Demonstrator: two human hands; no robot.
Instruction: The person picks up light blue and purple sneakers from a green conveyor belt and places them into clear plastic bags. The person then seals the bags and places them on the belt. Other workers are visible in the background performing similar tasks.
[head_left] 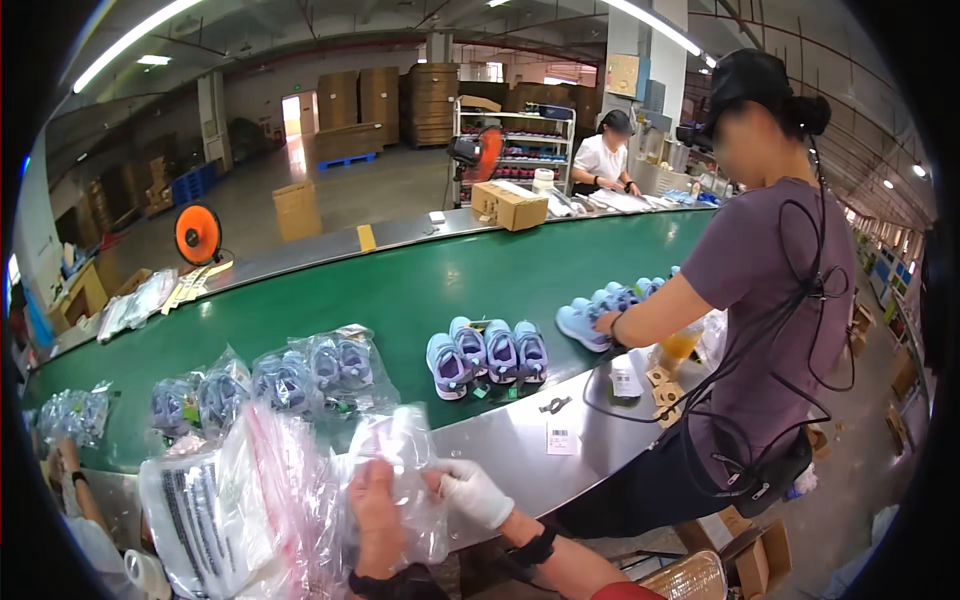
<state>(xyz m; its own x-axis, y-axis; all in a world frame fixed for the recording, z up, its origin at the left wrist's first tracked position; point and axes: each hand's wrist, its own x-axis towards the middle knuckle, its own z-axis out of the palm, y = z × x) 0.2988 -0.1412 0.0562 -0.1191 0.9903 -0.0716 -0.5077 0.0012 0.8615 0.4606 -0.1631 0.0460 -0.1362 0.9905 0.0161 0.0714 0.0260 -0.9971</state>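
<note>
While both of the wearer's hands work at the near edge of the steel counter (520,440), they meet on one clear plastic bag (400,450). Left hand (378,515), bare, lies flat against the bag's front, fingers extended upward and only loosely curled; whether the thumb pinches the film cannot be told. Right hand (472,490), in a white glove, is closed around the bag's right edge, fingers folded over the plastic. The bag stands upright between the hands, just in front of the counter's lip; its contents cannot be made out.

Immediately left of it, a stack of clear bags with red-striped edges (250,500) spills toward the lower edge of the view, touching the left hand's side. On the green conveyor belt (400,280) behind: bagged pairs of lilac children's shoes (300,375), several in a row. Further right, four unbagged lilac shoes (488,355) stand side by side near the belt's edge.

A co-worker in a purple shirt (760,300) stands at the right, one arm reaching to a group of blue shoes (600,310) on the belt. A cardboard box (508,205) sits at the belt's far side.
</note>
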